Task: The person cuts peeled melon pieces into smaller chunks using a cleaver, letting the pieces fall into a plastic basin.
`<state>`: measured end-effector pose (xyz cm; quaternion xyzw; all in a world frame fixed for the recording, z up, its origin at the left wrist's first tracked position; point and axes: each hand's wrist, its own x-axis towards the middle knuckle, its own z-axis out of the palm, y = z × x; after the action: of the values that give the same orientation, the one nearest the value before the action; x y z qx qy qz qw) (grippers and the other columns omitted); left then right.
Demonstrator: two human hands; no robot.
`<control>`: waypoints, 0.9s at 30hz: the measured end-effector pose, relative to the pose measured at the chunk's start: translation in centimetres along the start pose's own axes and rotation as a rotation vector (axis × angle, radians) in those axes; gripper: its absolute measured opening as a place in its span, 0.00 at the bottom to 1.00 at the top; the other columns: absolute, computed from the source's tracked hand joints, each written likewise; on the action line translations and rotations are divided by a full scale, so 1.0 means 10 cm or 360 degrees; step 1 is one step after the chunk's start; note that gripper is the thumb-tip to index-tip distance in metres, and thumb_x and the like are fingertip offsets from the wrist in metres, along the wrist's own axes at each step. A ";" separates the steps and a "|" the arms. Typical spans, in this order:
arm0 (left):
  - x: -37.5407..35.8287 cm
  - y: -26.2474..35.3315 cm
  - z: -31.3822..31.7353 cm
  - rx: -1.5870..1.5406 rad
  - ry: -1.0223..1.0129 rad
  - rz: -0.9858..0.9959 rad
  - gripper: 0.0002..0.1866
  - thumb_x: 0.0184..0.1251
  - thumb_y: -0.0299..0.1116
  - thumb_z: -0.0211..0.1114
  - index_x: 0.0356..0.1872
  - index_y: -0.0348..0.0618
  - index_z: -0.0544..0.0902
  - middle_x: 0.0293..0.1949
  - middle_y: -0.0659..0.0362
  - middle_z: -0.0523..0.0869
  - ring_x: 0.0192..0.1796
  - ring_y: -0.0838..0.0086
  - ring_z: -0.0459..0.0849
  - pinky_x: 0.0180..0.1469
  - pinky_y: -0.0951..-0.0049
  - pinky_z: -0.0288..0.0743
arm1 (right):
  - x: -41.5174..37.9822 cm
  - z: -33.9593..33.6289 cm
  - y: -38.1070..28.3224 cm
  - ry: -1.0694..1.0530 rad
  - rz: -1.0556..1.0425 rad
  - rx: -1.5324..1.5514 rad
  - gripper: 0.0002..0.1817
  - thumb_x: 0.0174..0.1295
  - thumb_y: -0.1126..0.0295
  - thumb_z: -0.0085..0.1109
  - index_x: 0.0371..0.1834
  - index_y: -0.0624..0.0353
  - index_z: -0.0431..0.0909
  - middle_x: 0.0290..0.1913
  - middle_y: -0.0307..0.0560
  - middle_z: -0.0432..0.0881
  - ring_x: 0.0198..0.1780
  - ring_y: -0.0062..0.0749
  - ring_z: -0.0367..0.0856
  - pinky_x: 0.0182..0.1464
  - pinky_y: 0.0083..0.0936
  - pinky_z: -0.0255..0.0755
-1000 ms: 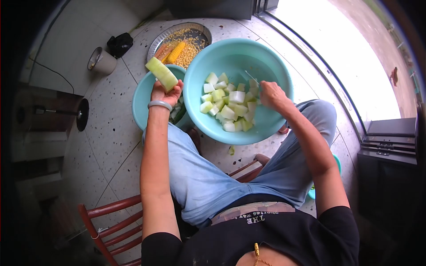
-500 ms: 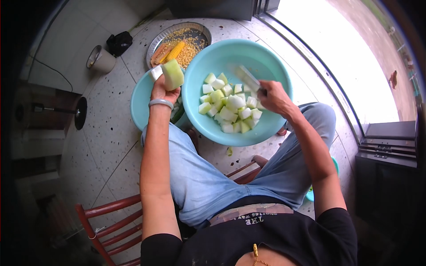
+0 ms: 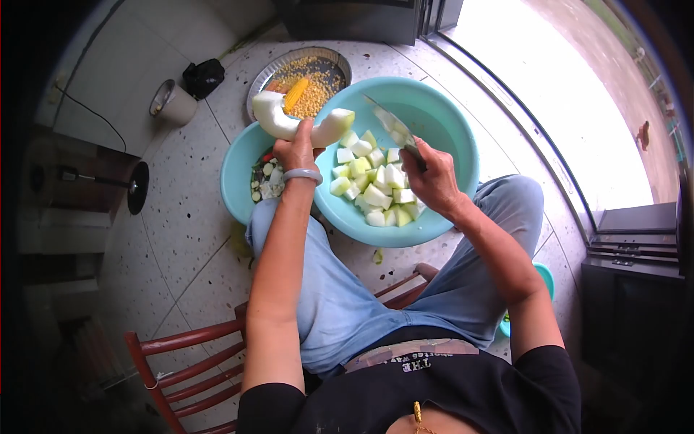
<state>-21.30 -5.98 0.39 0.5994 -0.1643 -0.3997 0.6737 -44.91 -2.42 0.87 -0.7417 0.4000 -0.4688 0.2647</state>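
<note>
My left hand [image 3: 295, 153] grips a curved piece of pale winter melon [image 3: 272, 116], white inside with light green skin, raised over the gap between two basins. My right hand [image 3: 434, 172] is wrapped round the handle of a knife [image 3: 389, 119], its blade pointing up and left over the large turquoise basin [image 3: 463, 155]. Cut melon chunks [image 3: 377, 189] lie heaped in that basin, below both hands. Blade and melon are apart. Under my left wrist stands a smaller turquoise basin [image 3: 233, 177] with scraps and sliced vegetables inside.
A round metal tray [image 3: 345, 71] holds loose corn kernels and a yellow cob [image 3: 295, 94]. Left of it stand a small bin [image 3: 176, 103] and a black bag [image 3: 204, 77]. A red chair [image 3: 184, 340] is at lower left, an open doorway at right.
My left hand has turned the melon piece, so its curved shape now shows, and shifted it right. My right hand's knife has moved slightly left and its blade looks sharper, less blurred.
</note>
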 end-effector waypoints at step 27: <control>-0.13 0.00 0.06 0.0231 -0.0260 0.0188 0.16 0.48 0.30 0.75 0.38 0.39 0.82 0.31 0.57 0.87 0.31 0.71 0.86 0.28 0.70 0.77 | 0.10 -0.26 0.33 -0.0471 0.0694 -0.0626 0.11 0.56 0.74 0.53 0.40 0.63 0.81 0.34 0.63 0.83 0.40 0.59 0.83 0.43 0.47 0.76</control>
<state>-22.54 -5.42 0.85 0.6014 -0.2822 -0.3939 0.6352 -48.21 -5.04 -0.05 -0.7355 0.5896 -0.2019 0.2658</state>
